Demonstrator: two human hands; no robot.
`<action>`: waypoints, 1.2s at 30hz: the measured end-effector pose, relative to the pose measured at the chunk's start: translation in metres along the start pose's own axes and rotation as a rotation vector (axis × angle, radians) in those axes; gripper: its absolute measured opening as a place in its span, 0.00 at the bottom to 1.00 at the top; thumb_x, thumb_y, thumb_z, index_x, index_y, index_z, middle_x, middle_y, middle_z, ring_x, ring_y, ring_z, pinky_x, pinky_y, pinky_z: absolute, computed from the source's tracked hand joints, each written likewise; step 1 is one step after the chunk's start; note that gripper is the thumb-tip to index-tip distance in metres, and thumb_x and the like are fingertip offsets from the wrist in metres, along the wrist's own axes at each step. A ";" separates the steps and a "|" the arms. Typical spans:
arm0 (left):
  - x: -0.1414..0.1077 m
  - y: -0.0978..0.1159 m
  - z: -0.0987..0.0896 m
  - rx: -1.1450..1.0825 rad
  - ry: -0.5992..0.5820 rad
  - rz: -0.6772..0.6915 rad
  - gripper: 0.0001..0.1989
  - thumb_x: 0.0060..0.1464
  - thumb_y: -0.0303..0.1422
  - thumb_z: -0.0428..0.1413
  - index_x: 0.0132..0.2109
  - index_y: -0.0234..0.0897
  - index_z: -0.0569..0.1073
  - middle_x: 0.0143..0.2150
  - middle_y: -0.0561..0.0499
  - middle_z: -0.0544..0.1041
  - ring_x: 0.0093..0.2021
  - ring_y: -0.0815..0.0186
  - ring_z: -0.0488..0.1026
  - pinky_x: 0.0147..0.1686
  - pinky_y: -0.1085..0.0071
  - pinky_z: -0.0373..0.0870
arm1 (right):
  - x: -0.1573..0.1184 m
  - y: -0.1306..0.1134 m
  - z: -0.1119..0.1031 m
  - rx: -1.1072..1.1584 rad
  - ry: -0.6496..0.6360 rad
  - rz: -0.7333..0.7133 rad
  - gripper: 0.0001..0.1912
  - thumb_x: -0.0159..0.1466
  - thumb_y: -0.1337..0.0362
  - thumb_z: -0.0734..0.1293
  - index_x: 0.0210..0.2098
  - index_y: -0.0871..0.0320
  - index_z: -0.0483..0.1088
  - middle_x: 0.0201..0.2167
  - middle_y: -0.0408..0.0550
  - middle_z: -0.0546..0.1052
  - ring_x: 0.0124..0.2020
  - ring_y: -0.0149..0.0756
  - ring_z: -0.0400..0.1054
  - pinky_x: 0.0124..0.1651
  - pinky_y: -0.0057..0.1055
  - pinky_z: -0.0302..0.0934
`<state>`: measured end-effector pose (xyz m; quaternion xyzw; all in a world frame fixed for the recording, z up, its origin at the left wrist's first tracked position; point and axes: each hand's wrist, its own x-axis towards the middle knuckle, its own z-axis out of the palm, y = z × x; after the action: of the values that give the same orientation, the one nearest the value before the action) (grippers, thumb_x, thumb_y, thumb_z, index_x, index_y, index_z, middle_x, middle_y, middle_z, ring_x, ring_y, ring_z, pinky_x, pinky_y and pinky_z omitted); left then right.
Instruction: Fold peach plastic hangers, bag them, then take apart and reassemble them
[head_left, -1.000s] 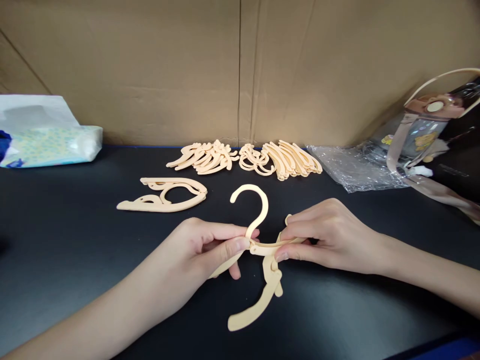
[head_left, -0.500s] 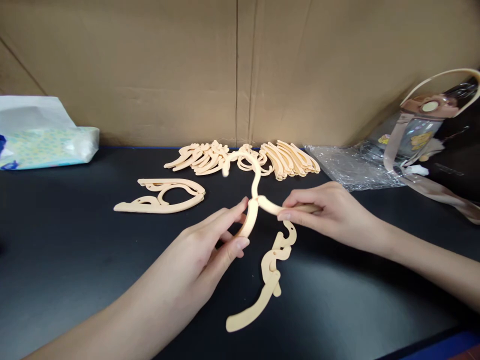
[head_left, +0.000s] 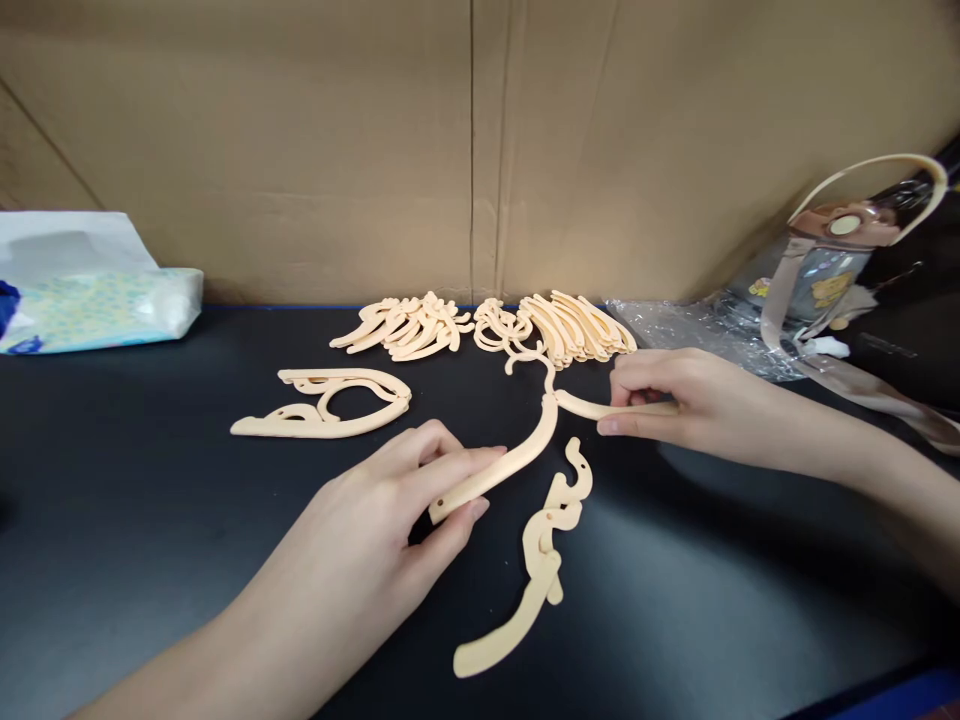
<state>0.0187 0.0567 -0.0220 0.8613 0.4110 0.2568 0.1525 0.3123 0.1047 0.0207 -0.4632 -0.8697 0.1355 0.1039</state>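
Between my hands is a cream plastic folding hanger (head_left: 534, 440), its hook pointing away from me and its two arms spread. My left hand (head_left: 397, 510) pinches the left arm near its outer end, where a small hole shows. With thumb and fingers, my right hand (head_left: 667, 400) grips the right arm, hiding part of it. Just below lie loose cream hanger pieces (head_left: 540, 540), some overlapping, with a curved arm piece nearest me. To the left rests a folded cream hanger (head_left: 322, 405) joined at one end.
Piles of cream arm pieces (head_left: 412, 325), hook pieces (head_left: 499, 325) and longer curved pieces (head_left: 577, 325) line the back of the black table (head_left: 712, 590). A tissue pack (head_left: 97, 300) sits at left. Clear plastic wrap (head_left: 675, 335) and a strapped water bottle (head_left: 829, 265) stand at right, before a cardboard wall (head_left: 315, 150).
The hanger has come lower and a little right, its arms spread wider. My left hand has slid toward the outer end of its arm; my right hand has moved right.
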 end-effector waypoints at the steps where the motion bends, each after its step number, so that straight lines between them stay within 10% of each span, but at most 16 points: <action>1: -0.001 0.000 0.002 0.005 -0.011 0.004 0.17 0.63 0.30 0.51 0.56 0.54 0.72 0.38 0.57 0.71 0.31 0.73 0.71 0.29 0.77 0.64 | -0.002 -0.001 -0.001 -0.039 -0.034 0.018 0.21 0.65 0.47 0.64 0.25 0.56 0.66 0.24 0.41 0.69 0.26 0.30 0.60 0.30 0.29 0.49; 22: -0.001 0.006 0.005 0.024 -0.090 0.140 0.13 0.66 0.28 0.49 0.52 0.47 0.73 0.45 0.55 0.74 0.44 0.66 0.71 0.40 0.70 0.68 | -0.013 0.017 -0.007 -0.128 -0.364 0.184 0.22 0.56 0.42 0.71 0.22 0.53 0.68 0.17 0.37 0.70 0.18 0.28 0.59 0.19 0.27 0.44; 28: 0.001 0.021 -0.003 0.017 -0.170 0.240 0.12 0.61 0.34 0.59 0.51 0.43 0.73 0.47 0.52 0.75 0.43 0.65 0.71 0.42 0.69 0.69 | -0.022 0.019 -0.016 -0.217 -0.264 0.190 0.27 0.57 0.39 0.69 0.18 0.54 0.63 0.12 0.38 0.66 0.13 0.26 0.52 0.16 0.28 0.39; 36: -0.001 0.028 0.000 0.122 -0.166 0.349 0.11 0.51 0.36 0.66 0.32 0.38 0.70 0.31 0.54 0.73 0.31 0.63 0.66 0.30 0.65 0.63 | -0.016 -0.022 -0.007 0.030 -0.232 -0.114 0.08 0.64 0.54 0.69 0.35 0.52 0.74 0.24 0.37 0.73 0.24 0.26 0.66 0.26 0.25 0.53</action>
<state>0.0356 0.0387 -0.0096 0.9454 0.2563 0.1819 0.0864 0.3061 0.0803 0.0335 -0.3925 -0.8986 0.1952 0.0170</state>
